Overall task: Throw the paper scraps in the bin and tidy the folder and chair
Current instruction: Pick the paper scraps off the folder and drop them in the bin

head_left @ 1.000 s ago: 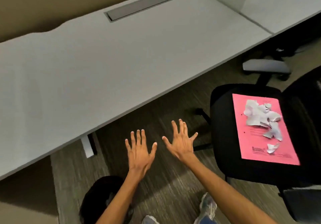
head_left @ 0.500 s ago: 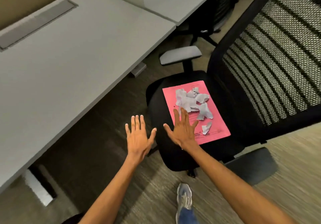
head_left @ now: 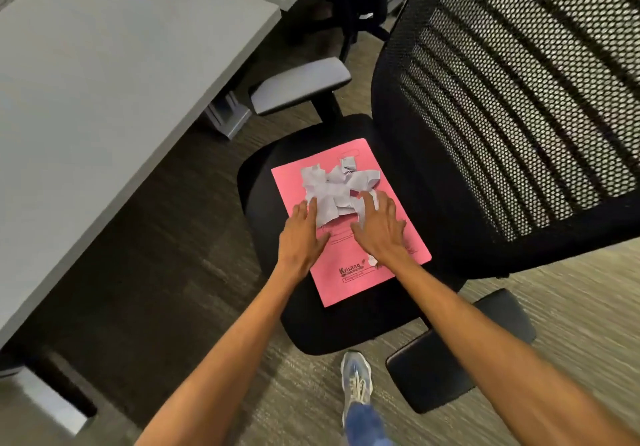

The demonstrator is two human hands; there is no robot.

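Note:
A pink folder lies flat on the seat of a black mesh-backed office chair. A heap of crumpled white paper scraps sits on the folder's far half, and one small scrap lies near its right edge. My left hand rests on the folder's left edge, fingers straight and touching the heap's near left side. My right hand lies over the folder with fingers spread, reaching onto the heap's right side. Neither hand grips anything. No bin is in view.
A grey desk runs along the left, its leg close to the chair's left armrest. The right armrest juts toward me. My shoe stands on the carpet below the seat. A second chair's base shows at top centre.
My view has swung right and closer to the chair. Both hands moved forward from mid-air onto the folder and now touch the paper heap from either side.

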